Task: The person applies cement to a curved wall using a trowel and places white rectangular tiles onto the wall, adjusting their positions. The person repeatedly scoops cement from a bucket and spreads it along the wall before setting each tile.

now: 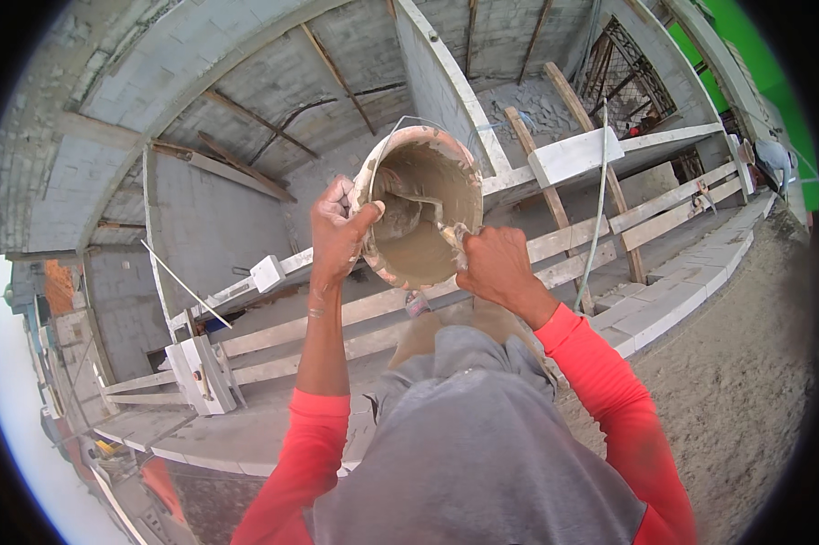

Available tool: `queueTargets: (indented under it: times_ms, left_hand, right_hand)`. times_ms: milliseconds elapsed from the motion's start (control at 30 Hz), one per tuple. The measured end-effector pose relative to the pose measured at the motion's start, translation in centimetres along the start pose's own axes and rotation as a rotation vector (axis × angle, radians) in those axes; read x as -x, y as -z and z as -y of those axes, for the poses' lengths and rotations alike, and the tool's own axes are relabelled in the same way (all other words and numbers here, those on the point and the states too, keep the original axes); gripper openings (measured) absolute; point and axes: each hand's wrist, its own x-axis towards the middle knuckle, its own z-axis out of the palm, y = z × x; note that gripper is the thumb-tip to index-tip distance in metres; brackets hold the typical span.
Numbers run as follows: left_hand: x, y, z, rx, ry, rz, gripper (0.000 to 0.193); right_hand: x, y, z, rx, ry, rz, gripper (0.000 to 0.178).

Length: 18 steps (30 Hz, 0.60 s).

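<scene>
In front of my chest is a mortar-smeared bucket (pixel 468 173), its mouth tipped toward me. My left hand (pixel 337 234) grips the left side of its rim, thumb over the edge. A thin wire handle (pixel 400 121) arches past the bucket's far side. Grey-brown wet mortar (pixel 420 252) coats the inner wall and lies in the bottom. At the right rim, my right hand (pixel 500 265) is closed around the pale handle of a trowel (pixel 438 211), which reaches into the bucket. Mortar partly hides its metal end.
Wooden plank rails (pixel 555 243) run across below the bucket. White blocks lie on a ledge (pixel 677 304) at right; another block (pixel 575 159) rests against upright timbers. A tool with a handle (pixel 202 383) lies on blocks at left. Block walls enclose rooms beyond. A person (pixel 773 162) is far right.
</scene>
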Motion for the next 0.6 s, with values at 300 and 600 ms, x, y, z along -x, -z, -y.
queueTargets:
  times_ms: [300, 600]
  left_hand:
    - [0.5, -0.5, -0.6, -0.177, -0.012, -0.019, 0.014]
    - [2.2, 0.5, 0.1, -0.06, 0.023, -0.112, 0.018]
  right_hand:
    - [-1.2, -1.3, -1.2, 0.011, 0.009, -0.031, 0.032]
    - [1.2, -0.7, -1.5, -0.452, -0.423, 0.083, 0.039]
